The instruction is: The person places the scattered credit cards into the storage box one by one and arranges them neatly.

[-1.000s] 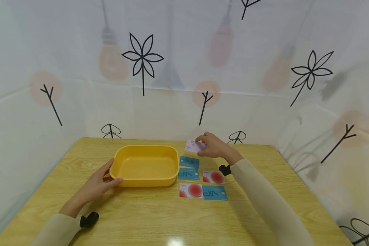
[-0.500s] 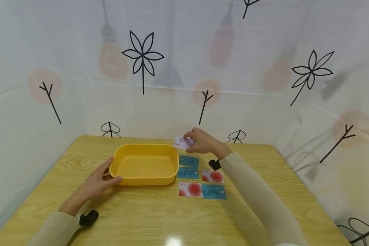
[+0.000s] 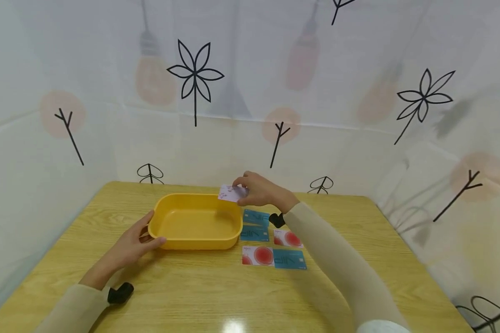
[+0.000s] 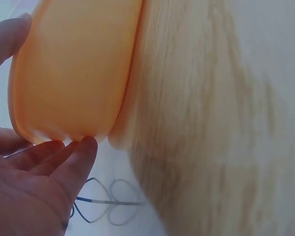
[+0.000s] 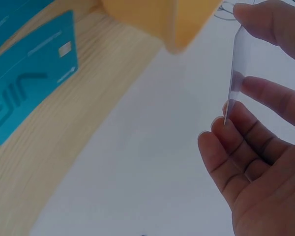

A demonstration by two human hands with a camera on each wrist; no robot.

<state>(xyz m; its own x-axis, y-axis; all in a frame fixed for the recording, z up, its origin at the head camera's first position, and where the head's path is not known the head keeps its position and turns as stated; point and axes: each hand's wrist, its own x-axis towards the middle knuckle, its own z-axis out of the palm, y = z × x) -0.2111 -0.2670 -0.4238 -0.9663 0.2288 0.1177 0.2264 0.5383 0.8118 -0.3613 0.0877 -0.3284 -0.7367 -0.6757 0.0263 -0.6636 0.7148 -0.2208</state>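
With thumb and fingers around its left end, my left hand [image 3: 127, 251] grips a yellow plastic tub [image 3: 197, 244] standing on the table. Its thumb lies at the front side; in the left wrist view the fingertips [image 4: 86, 147] touch the tub's end wall. Above the tub's back right corner, my right hand [image 3: 261, 190] pinches a pale purple patterned card [image 3: 227, 193]. The right wrist view shows that card [image 5: 236, 73] nearly edge-on between thumb and fingers. No card is visible inside the tub.
Right of the tub lie two teal VIP cards [image 3: 255, 233], one behind the other. A red-and-white card [image 3: 288, 238] lies further right. Nearer the front, another red-and-white card [image 3: 257, 255] sits beside a teal card [image 3: 290, 259]. Patterned cloth [image 3: 233, 152] hangs behind the wooden table [image 3: 191, 296].
My right hand has carried the purple card leftward, from behind the teal cards to above the tub's back right corner. My left hand has stayed on the tub.
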